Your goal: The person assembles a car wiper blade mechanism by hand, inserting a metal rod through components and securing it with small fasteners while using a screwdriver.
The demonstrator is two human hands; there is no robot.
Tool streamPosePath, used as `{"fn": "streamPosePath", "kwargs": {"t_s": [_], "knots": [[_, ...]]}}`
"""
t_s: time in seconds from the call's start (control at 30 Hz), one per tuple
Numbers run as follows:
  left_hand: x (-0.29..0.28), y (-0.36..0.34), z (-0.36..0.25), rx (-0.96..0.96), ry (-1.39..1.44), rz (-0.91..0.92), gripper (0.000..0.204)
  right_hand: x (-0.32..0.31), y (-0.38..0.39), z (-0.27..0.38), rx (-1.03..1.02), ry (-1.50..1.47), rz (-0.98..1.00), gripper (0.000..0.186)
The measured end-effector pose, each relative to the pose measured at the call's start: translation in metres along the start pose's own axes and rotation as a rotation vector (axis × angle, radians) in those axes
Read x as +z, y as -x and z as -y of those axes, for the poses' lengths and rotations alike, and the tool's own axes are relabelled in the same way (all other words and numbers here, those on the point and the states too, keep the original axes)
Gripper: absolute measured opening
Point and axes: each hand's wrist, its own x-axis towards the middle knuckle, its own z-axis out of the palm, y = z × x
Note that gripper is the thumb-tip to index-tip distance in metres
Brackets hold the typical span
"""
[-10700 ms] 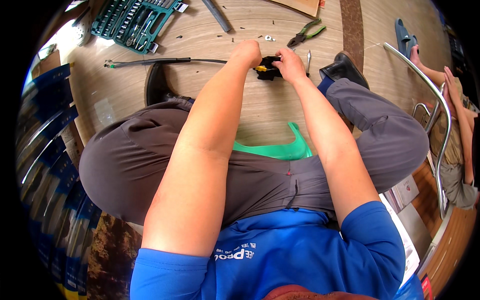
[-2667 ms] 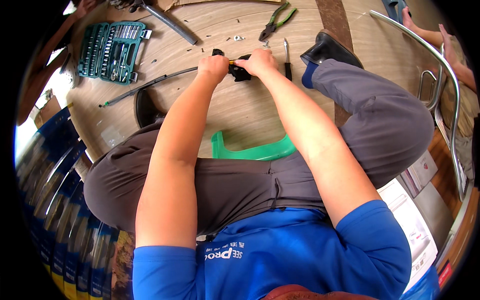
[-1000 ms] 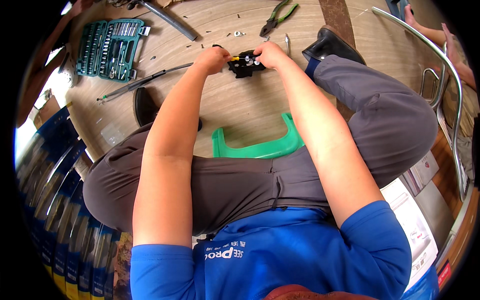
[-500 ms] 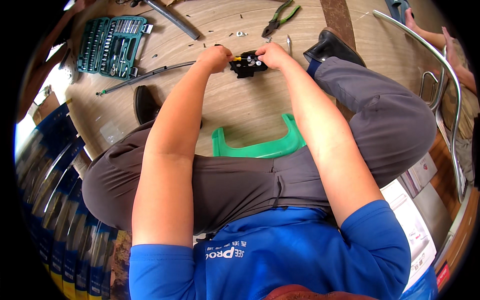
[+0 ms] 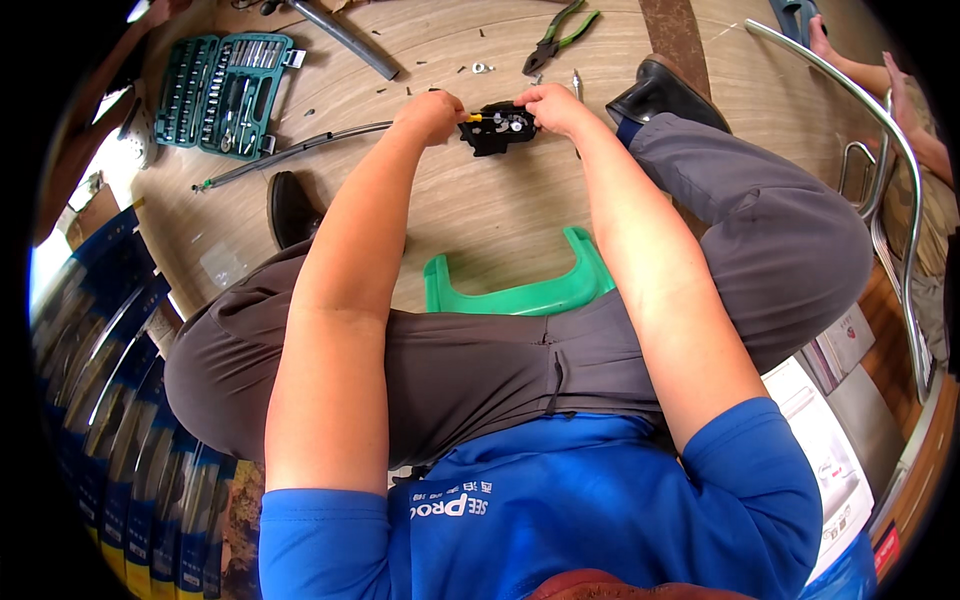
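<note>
A black plastic mechanism [image 5: 493,141] with small pale round parts lies on the floor between my hands. My left hand [image 5: 430,117] is closed at its left edge, beside a small yellow piece [image 5: 475,118]. A black cable [image 5: 330,137] runs from behind that hand to the lower left and ends in a green tip. Its fingers seem to grip the cable near the yellow piece, though the grip is partly hidden. My right hand [image 5: 556,108] pinches the upper right edge of the mechanism with thumb and forefinger.
Beyond lie green-handled pliers [image 5: 560,38], a grey tube [image 5: 345,40], a thin screwdriver-like tool [image 5: 578,86] and several screws. A green socket set case [image 5: 225,95] stands open at left. A green plastic stool [image 5: 520,298] sits before my lap; a bent metal tube frame [image 5: 905,170] is at right.
My right hand has shifted slightly right along the mechanism's edge, uncovering more of its top. My left hand has stayed nearly in place.
</note>
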Motion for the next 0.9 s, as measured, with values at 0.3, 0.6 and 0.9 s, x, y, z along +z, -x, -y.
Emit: {"fn": "streamPosePath", "kwargs": {"t_s": [0.3, 0.6, 0.9], "knots": [[0.001, 0.009, 0.002, 0.012, 0.193, -0.056, 0.026, 0.006, -0.006, -0.010, -0.097, 0.052, -0.007, 0.026], [0.007, 0.009, 0.011, 0.033, 0.228, -0.034, 0.026, 0.007, -0.001, 0.001, -0.068, 0.162, 0.003, 0.028], [0.007, 0.007, 0.016, 0.118, 0.265, 0.090, 0.027, 0.006, -0.003, 0.003, -0.074, 0.190, -0.011, 0.028]]}}
